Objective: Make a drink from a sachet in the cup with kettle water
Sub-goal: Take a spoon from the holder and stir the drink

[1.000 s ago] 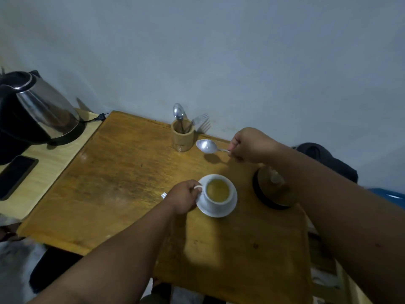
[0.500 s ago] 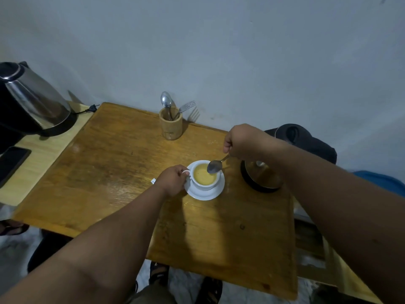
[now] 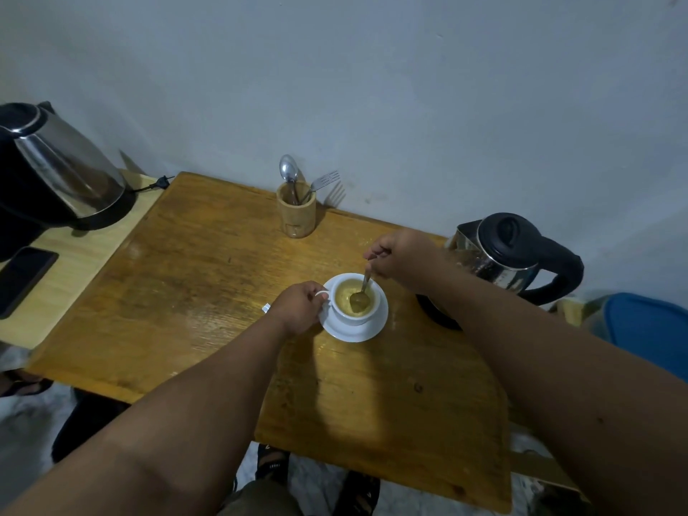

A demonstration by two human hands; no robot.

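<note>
A white cup (image 3: 356,317) full of yellowish drink stands on a white saucer (image 3: 361,332) in the middle of the wooden table (image 3: 186,292). My left hand (image 3: 298,309) grips the cup's handle from the left. My right hand (image 3: 398,259) holds a metal spoon (image 3: 362,295) by its handle, with the bowl dipped in the drink. A steel kettle with a black handle (image 3: 517,256) stands just right of my right hand, partly hidden by my forearm. A small white scrap (image 3: 266,308) peeks out beside my left wrist.
A wooden holder (image 3: 296,214) with a spoon and a fork stands at the table's back edge by the wall. A second steel kettle (image 3: 59,173) and a black phone (image 3: 22,279) sit on a lighter side table at left. A blue object (image 3: 647,329) lies at right.
My right hand brought the spoon from near the wooden holder down into the cup. The left hand stayed on the cup's handle. The view tilted, showing the right kettle.
</note>
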